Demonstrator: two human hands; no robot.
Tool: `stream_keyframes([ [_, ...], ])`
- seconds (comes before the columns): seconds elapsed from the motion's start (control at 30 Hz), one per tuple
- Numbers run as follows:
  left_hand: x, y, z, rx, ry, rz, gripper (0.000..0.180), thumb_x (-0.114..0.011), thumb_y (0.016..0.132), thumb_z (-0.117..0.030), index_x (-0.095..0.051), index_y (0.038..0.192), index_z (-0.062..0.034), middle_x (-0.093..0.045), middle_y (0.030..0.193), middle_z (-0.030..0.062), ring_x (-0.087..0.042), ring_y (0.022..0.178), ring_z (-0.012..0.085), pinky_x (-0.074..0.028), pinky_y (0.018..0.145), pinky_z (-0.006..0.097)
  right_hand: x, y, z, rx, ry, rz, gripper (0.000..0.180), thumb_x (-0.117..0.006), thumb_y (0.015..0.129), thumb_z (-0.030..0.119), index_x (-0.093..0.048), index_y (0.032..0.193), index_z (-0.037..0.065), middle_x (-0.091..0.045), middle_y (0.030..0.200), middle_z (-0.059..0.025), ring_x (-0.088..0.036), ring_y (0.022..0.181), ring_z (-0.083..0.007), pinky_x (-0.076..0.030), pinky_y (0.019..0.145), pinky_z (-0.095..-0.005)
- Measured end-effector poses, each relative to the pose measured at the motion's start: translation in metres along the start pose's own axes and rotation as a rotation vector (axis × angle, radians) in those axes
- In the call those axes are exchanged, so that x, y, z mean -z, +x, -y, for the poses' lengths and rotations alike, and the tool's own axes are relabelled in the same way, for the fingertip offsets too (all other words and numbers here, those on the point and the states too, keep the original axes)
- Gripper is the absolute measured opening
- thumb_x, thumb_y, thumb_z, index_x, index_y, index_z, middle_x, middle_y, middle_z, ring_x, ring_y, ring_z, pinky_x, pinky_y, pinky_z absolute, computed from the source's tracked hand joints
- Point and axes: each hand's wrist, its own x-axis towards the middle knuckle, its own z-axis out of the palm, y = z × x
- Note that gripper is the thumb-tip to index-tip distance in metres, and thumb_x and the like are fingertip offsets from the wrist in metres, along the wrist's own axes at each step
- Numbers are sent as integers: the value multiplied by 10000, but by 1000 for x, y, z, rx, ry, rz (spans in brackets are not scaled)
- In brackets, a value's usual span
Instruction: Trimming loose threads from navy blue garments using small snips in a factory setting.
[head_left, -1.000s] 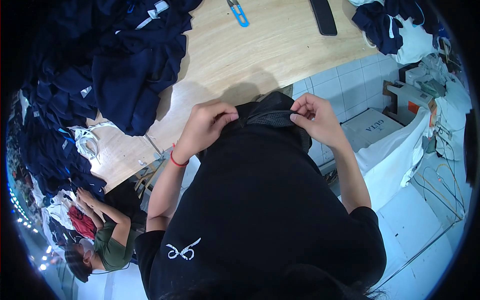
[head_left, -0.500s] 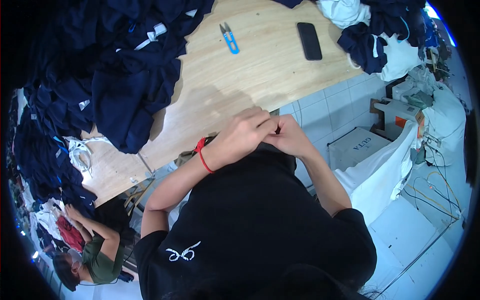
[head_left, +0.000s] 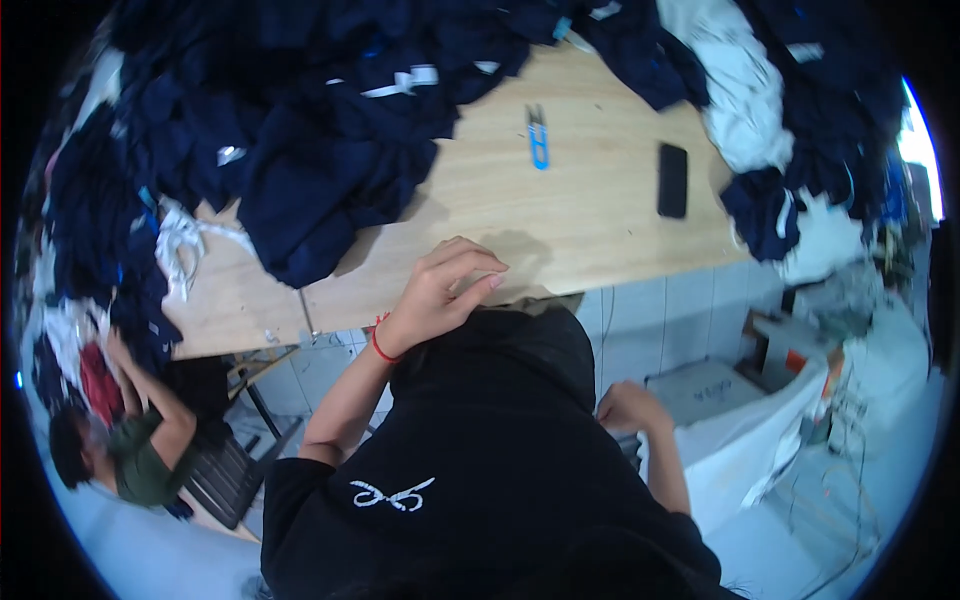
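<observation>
My left hand (head_left: 450, 287), with a red string bracelet on its wrist, hovers over the near edge of the wooden table (head_left: 480, 215). Its fingers bend loosely, the thumb stands apart from them, and nothing shows between them. Lower down, beside my black shirt (head_left: 500, 430), my right hand (head_left: 637, 408) is curled closed; its palm is hidden, so I cannot make out whether it holds anything. Blue-handled thread snips (head_left: 538, 138) lie on the table beyond my left hand. To their right is a black phone (head_left: 672, 181). Neither hand touches them.
Dark navy garments (head_left: 310, 160) heap over the table's left and far sides. More navy and white cloth (head_left: 740, 90) lies at the right. A white box (head_left: 710, 390) and white sheeting stand at lower right. At left, a co-worker (head_left: 150, 450) handles cloth.
My hands, together at the table edge before, have parted. My right hand has dropped to my right side; the left stays near the edge. The view has shifted, showing more of the far table.
</observation>
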Motion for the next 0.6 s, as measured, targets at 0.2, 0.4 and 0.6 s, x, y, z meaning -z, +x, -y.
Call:
stream_keyframes([
  [0.2, 58, -12, 3, -30, 443, -508, 264, -816, 857, -60, -758, 1114, -43, -712, 1169, 138, -666, 1105, 338, -500, 978, 423, 22, 22, -17, -120, -199, 202, 484, -884, 716, 434, -802, 1063, 107, -774, 1062, -168, -732, 1015, -389, -591, 863, -476],
  [0.4, 112, -23, 35, 172, 1237, -774, 454, -822, 834, -91, -696, 1269, -67, -662, 1292, 154, -622, 1217, 374, -475, 1023, 452, 209, 109, 46, 268, -171, -987, 486, -726, 973, 300, -666, 1382, 44, -714, 1259, -219, -652, 1198, -417, -507, 1019, -504],
  [0.6, 135, 6, -65, 176, 495, -975, 176, -588, 1035, -28, -641, 1203, -30, -672, 1097, 158, -678, 956, 246, -520, 843, 345, 225, 245, 130, 76, -499, -1546, 477, -711, 975, 213, -631, 1437, 127, -630, 1401, -202, -570, 1260, -433, -472, 1045, -509],
])
